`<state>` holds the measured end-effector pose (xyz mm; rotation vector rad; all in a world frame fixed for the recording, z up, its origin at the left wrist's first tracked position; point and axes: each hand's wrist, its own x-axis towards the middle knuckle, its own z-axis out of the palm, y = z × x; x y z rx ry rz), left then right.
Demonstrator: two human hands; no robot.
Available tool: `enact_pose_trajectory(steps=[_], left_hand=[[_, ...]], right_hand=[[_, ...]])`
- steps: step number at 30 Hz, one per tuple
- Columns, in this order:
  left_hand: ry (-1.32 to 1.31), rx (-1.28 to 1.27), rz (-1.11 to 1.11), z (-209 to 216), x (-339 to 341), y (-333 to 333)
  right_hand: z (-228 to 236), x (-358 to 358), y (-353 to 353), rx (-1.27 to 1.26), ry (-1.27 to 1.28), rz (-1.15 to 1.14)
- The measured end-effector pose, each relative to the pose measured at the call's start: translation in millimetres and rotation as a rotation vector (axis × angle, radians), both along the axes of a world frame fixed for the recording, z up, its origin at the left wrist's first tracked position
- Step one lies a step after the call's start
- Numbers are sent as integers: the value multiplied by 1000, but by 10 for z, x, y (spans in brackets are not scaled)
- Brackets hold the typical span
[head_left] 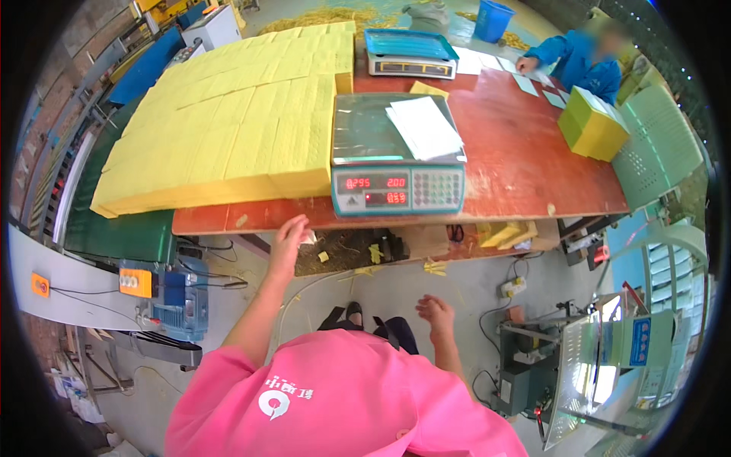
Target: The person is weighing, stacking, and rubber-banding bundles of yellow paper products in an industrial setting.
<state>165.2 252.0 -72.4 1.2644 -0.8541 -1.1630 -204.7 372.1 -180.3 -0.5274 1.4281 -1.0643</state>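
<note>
My left hand (288, 242) is raised just in front of the red table's front edge, its fingers stretched loosely upward. A small pale scrap shows beside its fingers; I cannot tell whether it touches the hand. Lower down and to the right, my right hand (436, 314) hangs in the air over the floor, fingers loosely bent and apart, nothing visible in it. Nearest to my hands is a digital scale (397, 190) with a lit red display. White sheets (426, 128) lie askew on its pan. Left of the scale, yellow paper stacks (221, 129) stand in tight rows.
A second scale (410, 55) with a blue tray stands at the back of the red table (518, 183). A yellow block with a pale top (592, 126) sits at the right. Across the table, a person in blue (582, 65) reaches toward white cards. A green chair (659, 145) stands beside.
</note>
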Motion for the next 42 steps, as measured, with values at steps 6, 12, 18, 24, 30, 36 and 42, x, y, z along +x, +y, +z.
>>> enact_pose_trajectory(steps=[6, 12, 18, 24, 30, 36, 42], left_hand=[[28, 140, 1, 27, -251, -429], [11, 185, 100, 126, -671, -707], [-205, 195, 347, 237, -1045, -672], [-157, 349, 413, 406, -1453, -574], [-14, 383, 360, 404, -1719, -448], [-86, 219, 205, 317, -1925, -609], [-331, 187, 187, 215, -1921, -732]], right_hand=[[931, -556, -1499, -431, 185, -113], [1310, -729, -2846, -323, -14, 26], [1172, -677, -3223, -288, 142, 303], [1410, -912, -3208, -239, 80, 323], [1591, -1261, -3137, -37, 22, 266], [1435, -1592, -3179, -81, -144, 127], [1156, -1927, -3187, -190, -272, 190]])
